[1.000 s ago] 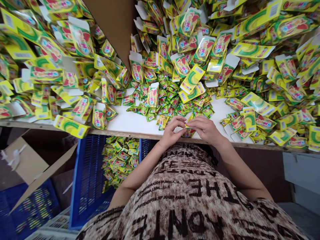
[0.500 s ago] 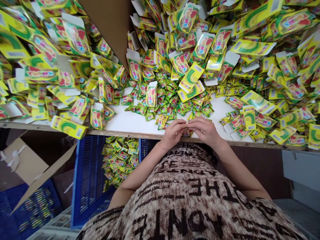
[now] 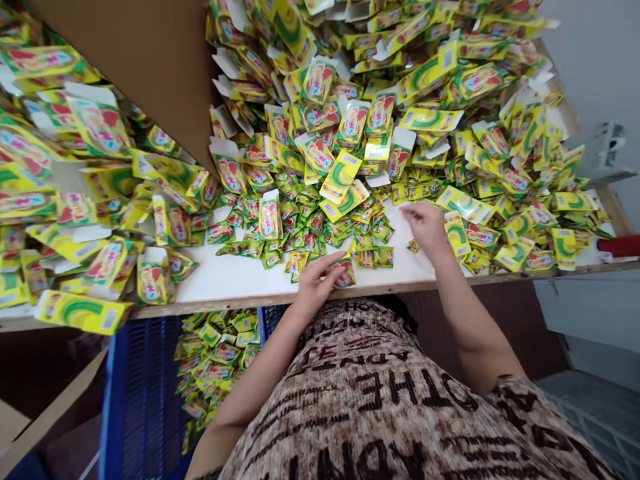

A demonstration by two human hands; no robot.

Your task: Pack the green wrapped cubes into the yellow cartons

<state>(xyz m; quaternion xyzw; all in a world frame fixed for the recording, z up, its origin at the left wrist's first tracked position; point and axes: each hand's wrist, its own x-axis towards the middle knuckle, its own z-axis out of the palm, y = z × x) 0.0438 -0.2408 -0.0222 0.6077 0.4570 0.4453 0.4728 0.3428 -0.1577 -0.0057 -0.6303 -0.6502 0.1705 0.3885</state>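
My left hand is at the front edge of the white tabletop, its thumb and fingers closed on the left side of a small green and yellow packet. Farther right, my right hand is raised over the table with its fingers drawn together; whether anything is between them I cannot make out. Beyond my hands lies a heap of small green sachets. A small upright box and a yellow box rest on that heap.
Many yellow-green boxes, several with open white flaps, are piled left and right. A brown cardboard panel stands between piles. Below the table edge, a blue crate is beside filled packets. A red object lies far right.
My hands were together at the table edge. Now my right hand has moved away to the right and forward, while my left stays by the packet. The view has shifted right.
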